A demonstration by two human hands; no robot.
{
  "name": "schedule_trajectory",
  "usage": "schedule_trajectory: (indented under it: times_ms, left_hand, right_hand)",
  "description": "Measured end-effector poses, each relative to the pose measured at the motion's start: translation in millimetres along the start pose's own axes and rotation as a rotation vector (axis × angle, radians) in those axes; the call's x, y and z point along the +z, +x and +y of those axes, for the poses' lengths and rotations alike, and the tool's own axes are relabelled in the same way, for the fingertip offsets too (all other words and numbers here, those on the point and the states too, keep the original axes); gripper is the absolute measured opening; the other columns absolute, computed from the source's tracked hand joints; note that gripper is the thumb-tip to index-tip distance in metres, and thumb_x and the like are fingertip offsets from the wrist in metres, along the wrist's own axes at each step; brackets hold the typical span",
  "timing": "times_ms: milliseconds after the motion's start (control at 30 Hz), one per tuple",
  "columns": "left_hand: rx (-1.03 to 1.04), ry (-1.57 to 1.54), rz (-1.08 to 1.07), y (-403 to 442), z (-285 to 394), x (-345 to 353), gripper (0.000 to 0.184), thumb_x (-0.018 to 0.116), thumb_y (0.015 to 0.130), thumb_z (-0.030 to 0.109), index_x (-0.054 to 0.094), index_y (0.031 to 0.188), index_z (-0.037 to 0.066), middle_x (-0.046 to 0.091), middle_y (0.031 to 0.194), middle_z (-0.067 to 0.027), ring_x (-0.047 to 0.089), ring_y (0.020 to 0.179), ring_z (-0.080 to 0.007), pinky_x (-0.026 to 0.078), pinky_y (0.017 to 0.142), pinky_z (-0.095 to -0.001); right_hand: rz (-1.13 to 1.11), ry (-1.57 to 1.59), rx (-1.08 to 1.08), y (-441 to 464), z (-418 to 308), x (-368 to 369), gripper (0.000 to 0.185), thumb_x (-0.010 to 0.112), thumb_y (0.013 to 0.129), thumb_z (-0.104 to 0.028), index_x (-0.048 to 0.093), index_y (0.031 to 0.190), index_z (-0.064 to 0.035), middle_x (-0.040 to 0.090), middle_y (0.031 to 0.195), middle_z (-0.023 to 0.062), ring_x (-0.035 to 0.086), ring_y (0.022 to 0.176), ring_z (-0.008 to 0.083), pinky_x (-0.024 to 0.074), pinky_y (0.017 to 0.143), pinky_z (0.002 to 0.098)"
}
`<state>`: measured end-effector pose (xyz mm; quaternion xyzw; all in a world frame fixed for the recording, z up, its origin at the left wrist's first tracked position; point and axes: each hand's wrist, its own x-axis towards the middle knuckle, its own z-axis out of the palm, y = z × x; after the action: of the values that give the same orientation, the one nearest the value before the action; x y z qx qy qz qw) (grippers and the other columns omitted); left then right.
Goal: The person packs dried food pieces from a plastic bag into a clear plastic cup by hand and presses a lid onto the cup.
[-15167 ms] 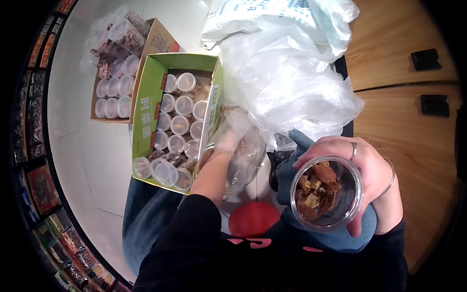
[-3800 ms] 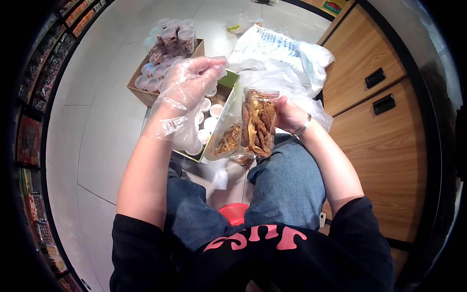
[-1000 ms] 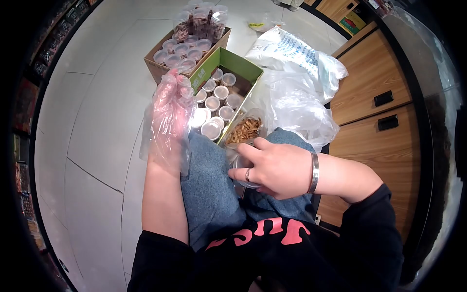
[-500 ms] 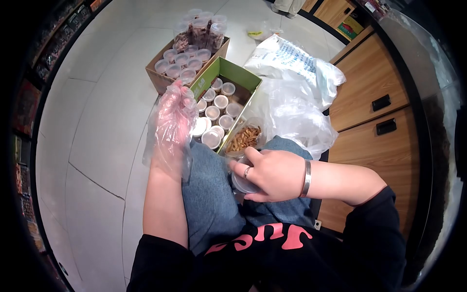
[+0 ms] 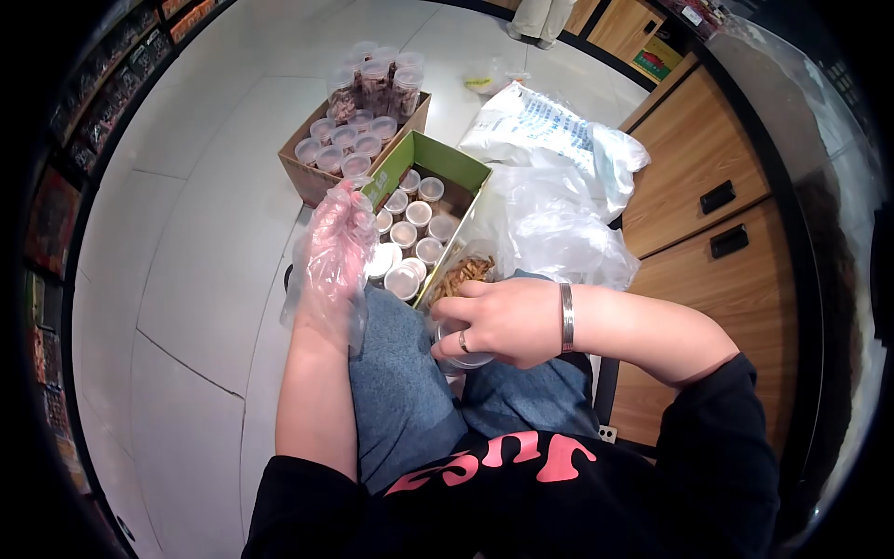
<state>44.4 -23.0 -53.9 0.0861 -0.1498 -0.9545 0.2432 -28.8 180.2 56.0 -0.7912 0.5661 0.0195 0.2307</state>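
My left hand (image 5: 337, 244), in a loose clear plastic glove, is raised over my left knee beside the boxes. Its fingers stretch forward, with nothing visible in them. My right hand (image 5: 507, 321), bare with a ring and bracelet, curls over the round top of a clear plastic jar (image 5: 449, 358) between my thighs. The palm hides much of that jar. Just beyond the fingers, a clear plastic container or bag (image 5: 466, 272) holds brown strips of dried food. Lidded jars (image 5: 401, 282) stand in a green-edged box (image 5: 453, 153) ahead of my knees.
Behind the green box, a cardboard carton (image 5: 300, 183) holds more lidded jars (image 5: 373, 88). White plastic bags (image 5: 568, 224) lie to its right, along wooden cabinets (image 5: 708, 270). Another person's legs (image 5: 540, 17) show at the far end. Shelves (image 5: 56, 335) of packets line the left.
My right hand has moved slightly left and settled over the jar top. My left hand stays raised, almost still. The view has shifted a little.
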Motion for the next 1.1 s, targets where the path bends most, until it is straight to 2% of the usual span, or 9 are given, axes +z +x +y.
schedule_trajectory:
  times_ms: [367,467,567,700,800,867,900,967,1100]
  left_hand:
    - [0.031,0.039,-0.017,-2.7,-1.4,-2.4,0.019,0.052,0.085,0.010,0.050,0.103,0.002,0.057,0.082,-0.0075,0.056,0.071,-0.0141,0.051,0.060,-0.0240]
    - [0.041,0.018,0.027,-1.9,-1.9,0.1,0.019,0.052,0.085,0.009,0.051,0.102,0.001,0.057,0.082,-0.0085,0.057,0.071,-0.0145,0.051,0.060,-0.0237]
    - [0.019,0.028,-0.019,-1.8,-2.1,0.6,0.019,0.051,0.085,0.008,0.051,0.102,0.000,0.057,0.083,-0.0092,0.057,0.071,-0.0148,0.051,0.060,-0.0238]
    - [0.036,0.041,0.022,-5.2,-4.3,8.5,0.024,0.053,0.084,0.006,0.049,0.106,-0.002,0.056,0.082,-0.0092,0.053,0.066,-0.0128,0.048,0.057,-0.0225]
    - [0.023,0.025,-0.001,-3.7,-2.4,2.2,0.021,0.051,0.085,0.007,0.049,0.105,-0.001,0.056,0.083,-0.0092,0.054,0.069,-0.0139,0.049,0.059,-0.0232]
    - [0.010,0.012,-0.037,-4.0,-0.6,-1.2,0.019,0.050,0.085,0.007,0.050,0.103,0.000,0.057,0.083,-0.0094,0.057,0.072,-0.0151,0.051,0.060,-0.0238]
    - [0.007,0.005,-0.047,-4.3,-0.6,-0.8,0.018,0.050,0.086,0.007,0.051,0.103,0.000,0.057,0.083,-0.0093,0.057,0.073,-0.0151,0.051,0.061,-0.0236]
    - [-0.001,-0.004,-0.060,-4.1,-1.1,0.4,0.018,0.050,0.086,0.007,0.051,0.103,0.000,0.056,0.083,-0.0092,0.057,0.074,-0.0151,0.051,0.061,-0.0234]
    - [0.008,-0.004,-0.055,-3.2,-3.1,1.8,0.019,0.050,0.086,0.008,0.051,0.103,0.000,0.057,0.084,-0.0096,0.057,0.074,-0.0155,0.051,0.061,-0.0236]
  right_hand:
    - [-0.050,-0.051,-0.021,1.2,-4.2,0.6,0.054,0.061,0.057,-0.006,0.054,0.108,-0.0202,0.042,0.114,0.0078,0.046,0.092,0.0279,0.0490,0.069,0.0321]
    - [0.021,-0.191,-0.004,2.1,-12.0,3.1,0.049,0.064,0.061,-0.016,0.052,0.108,-0.0145,0.046,0.107,0.0125,0.053,0.081,0.0277,0.0501,0.059,0.0328]
    - [-0.025,-0.103,0.338,13.1,-23.4,-2.6,0.044,0.068,0.063,-0.031,0.057,0.096,-0.0044,0.056,0.083,0.0114,0.059,0.070,0.0262,0.0504,0.057,0.0336]
    - [-0.043,-0.100,0.612,19.0,-26.3,-6.1,0.057,0.053,0.069,-0.059,0.062,0.077,-0.0039,0.056,0.052,0.0077,0.059,0.055,0.0226,0.0486,0.054,0.0325]
    - [-0.339,-0.055,0.592,17.4,-23.3,-16.7,0.050,0.062,0.067,-0.050,0.061,0.090,-0.0054,0.060,0.072,0.0102,0.060,0.066,0.0237,0.0495,0.058,0.0323]
    - [0.226,-0.063,0.002,-0.9,-9.4,4.8,0.049,0.064,0.067,-0.041,0.056,0.103,-0.0092,0.054,0.099,0.0128,0.058,0.077,0.0290,0.0494,0.059,0.0347]
    - [0.225,-0.065,0.001,1.2,-11.2,2.9,0.049,0.064,0.067,-0.041,0.056,0.103,-0.0092,0.054,0.099,0.0128,0.058,0.077,0.0290,0.0494,0.059,0.0347]
    - [-0.147,-0.088,0.163,5.9,-17.3,-2.9,0.056,0.070,0.061,-0.032,0.053,0.112,-0.0161,0.041,0.116,0.0138,0.053,0.092,0.0309,0.0495,0.065,0.0332]
    - [0.012,-0.033,0.445,13.9,-19.7,8.3,0.054,0.060,0.068,-0.048,0.055,0.097,-0.0018,0.055,0.073,0.0137,0.059,0.059,0.0274,0.0489,0.050,0.0358]
